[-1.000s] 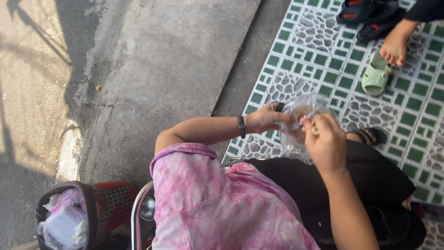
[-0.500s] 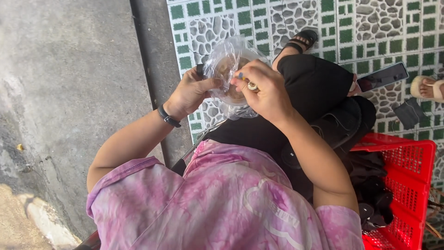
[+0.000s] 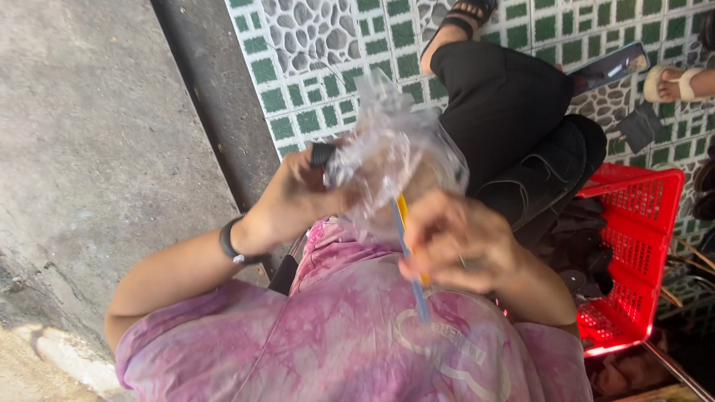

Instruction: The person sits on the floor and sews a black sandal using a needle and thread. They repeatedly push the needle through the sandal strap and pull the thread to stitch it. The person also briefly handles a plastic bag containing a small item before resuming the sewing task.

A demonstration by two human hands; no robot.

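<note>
The patterned green-and-white tiled floor [image 3: 328,89] fills the upper part of the view, from about 11 o'clock round to 2 o'clock, with grey concrete pavement [image 3: 89,149] taking the whole 9 o'clock side. The person's pink tie-dye shirt [image 3: 342,342] spreads across 6 o'clock, and their black trousers [image 3: 514,112] run up toward 1 o'clock. A red plastic basket [image 3: 633,246] sits at 3 to 4 o'clock, just beside the trousers, with dark things inside. Another person's sandalled foot [image 3: 670,82] shows at 2 o'clock, well apart from the hands.

At the middle, a crumpled clear plastic bag [image 3: 395,156] is held up between both hands. The left hand [image 3: 298,197], a dark band on its wrist, is closed on the bag's 9 o'clock edge, the fingers curled around a small dark object [image 3: 322,154] as well; what that is I cannot tell. The right hand [image 3: 458,246] sits at the bag's 5 o'clock side, fingers pinched on a thin blue and yellow straw-like stick [image 3: 408,253] that runs from the bag down toward 6 o'clock, over the shirt. The hands are near each other, not touching.
</note>
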